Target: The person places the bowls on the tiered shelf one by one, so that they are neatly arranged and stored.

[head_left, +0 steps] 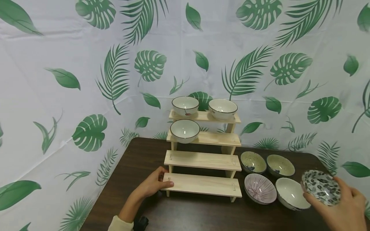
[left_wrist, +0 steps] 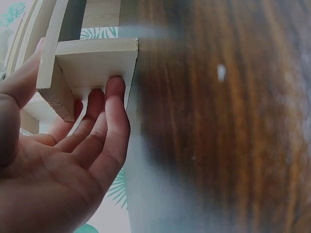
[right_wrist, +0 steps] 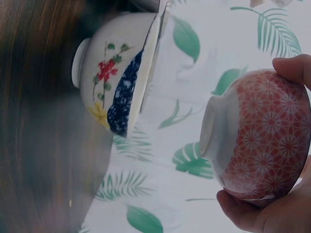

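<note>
My right hand (head_left: 344, 205) holds a bowl (head_left: 321, 187) by its rim, above the table's right side. Its inside is patterned in black and white; red with white flowers covers its outside in the right wrist view. Near it stands a white bowl (head_left: 292, 194) with a floral outside. My left hand (head_left: 154, 184) grips the left end of the lowest step of a wooden tiered shelf (head_left: 202, 184). In the left wrist view, its fingers (left_wrist: 115, 109) reach the shelf's underside. Two white bowls, one left (head_left: 185, 106) and one right (head_left: 222, 109), sit on the top step; another (head_left: 185, 131) is one step lower.
Right of the shelf, a pink-streaked bowl (head_left: 260, 188) and two greenish bowls, one left (head_left: 253, 162) and one right (head_left: 280, 165), stand close together on the dark wooden table (head_left: 121, 170). A leaf-print cloth (head_left: 179, 64) hangs behind. A black object (head_left: 141, 223) lies by my left sleeve.
</note>
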### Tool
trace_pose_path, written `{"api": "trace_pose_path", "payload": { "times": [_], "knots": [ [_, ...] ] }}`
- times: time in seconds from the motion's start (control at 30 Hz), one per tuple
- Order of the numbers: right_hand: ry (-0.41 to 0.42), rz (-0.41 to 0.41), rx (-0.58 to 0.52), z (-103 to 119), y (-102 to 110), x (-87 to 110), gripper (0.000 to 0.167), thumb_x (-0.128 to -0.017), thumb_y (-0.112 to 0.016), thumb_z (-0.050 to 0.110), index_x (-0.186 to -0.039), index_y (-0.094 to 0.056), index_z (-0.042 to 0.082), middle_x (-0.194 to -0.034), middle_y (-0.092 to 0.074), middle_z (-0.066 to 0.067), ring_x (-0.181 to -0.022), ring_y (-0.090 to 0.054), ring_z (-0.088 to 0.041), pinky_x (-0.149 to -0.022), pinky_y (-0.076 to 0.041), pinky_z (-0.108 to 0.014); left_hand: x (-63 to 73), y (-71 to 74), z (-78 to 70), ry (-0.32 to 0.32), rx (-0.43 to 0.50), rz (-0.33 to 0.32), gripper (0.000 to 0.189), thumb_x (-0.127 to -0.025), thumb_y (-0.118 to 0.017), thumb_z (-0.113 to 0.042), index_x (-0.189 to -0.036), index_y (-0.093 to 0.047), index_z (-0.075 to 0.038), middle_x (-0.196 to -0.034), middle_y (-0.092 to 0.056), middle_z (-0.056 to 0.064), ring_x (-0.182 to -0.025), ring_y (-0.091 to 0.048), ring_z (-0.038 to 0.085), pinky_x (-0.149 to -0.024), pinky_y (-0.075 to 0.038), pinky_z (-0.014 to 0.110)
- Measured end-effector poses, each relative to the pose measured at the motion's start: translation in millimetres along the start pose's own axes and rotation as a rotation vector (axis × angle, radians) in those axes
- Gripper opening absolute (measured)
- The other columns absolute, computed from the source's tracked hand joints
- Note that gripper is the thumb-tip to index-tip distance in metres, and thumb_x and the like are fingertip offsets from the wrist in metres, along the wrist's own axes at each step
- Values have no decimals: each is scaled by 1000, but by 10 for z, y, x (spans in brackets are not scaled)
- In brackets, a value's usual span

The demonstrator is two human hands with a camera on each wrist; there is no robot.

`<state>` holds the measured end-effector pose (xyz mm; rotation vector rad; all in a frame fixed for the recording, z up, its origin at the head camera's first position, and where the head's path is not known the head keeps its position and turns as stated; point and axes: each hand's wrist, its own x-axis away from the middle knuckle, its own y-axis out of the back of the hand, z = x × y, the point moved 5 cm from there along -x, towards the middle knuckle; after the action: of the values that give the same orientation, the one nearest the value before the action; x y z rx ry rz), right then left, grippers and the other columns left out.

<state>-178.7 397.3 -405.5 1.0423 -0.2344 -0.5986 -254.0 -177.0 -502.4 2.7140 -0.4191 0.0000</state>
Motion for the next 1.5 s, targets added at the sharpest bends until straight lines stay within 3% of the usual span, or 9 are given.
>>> {"api": "trace_pose_path", "payload": {
  "times": [0.37, 0.57, 1.5],
  "knots": [
    [133, -92, -40, 230, 39, 186, 118, -71, -87, 35, -163, -19, 4, -152, -20, -44, -134, -27, -62, -98, -35, -78, 10, 0, -14, 2, -7, -9, 54, -90, -81, -24, -124, -50, 5, -107, -65, 16, -87, -62, 19, -73, -51, 31],
    [160, -112, -30, 309, 25, 251, 118, -69, -88, 33, -161, -22, 3, -151, -22, -43, -133, -28, -61, -94, -37, -79, 8, -5, -2, 6, -10, -4, 54, -90, -81, -25, -125, -51, 5, -107, -65, 16, -87, -62, 19, -73, -50, 31],
    [254, -45, -86, 822, 27, 598, 120, -71, -91, 40, -163, -21, 8, -154, -23, -38, -132, -29, -58, -91, -37, -79, 20, 1, -23, 6, -18, -10, 54, -91, -80, -24, -125, -51, 5, -105, -64, 15, -86, -60, 19, -73, -50, 32]
  ]
}}
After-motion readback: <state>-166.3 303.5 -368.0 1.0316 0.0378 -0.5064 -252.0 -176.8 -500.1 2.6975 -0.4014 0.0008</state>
